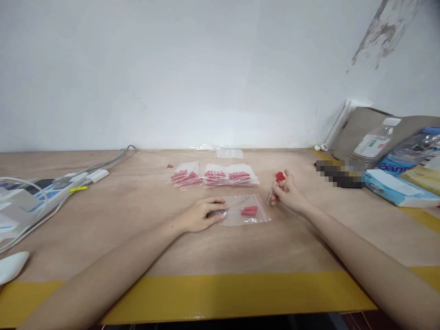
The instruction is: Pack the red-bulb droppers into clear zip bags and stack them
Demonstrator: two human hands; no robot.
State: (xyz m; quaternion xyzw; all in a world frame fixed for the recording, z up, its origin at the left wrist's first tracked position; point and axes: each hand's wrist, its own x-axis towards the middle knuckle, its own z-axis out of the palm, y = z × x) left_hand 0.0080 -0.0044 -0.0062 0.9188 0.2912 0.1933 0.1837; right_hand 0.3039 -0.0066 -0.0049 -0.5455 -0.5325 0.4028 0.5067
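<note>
On the table lies a clear zip bag (237, 220) with red-tipped thin sticks (250, 210) in or on it; I cannot tell which. Fingers and thumb of my left hand (202, 214) close over the bag's left end, thumb apart from the fingers. Just right of the bag, my right hand (288, 191) pinches a few more red-tipped sticks (280, 176), red ends up and thin pale shafts slanting down. Its index finger points upward. What exactly the red ends are is too small to tell.
Behind the hands lie stacked filled bags (230, 175) and another stack (185, 175). Flat clear bags (229, 153) rest by the wall. A power strip (51, 190) with cables stands left. Rightward are a tissue pack (400, 188) and bottles (374, 142).
</note>
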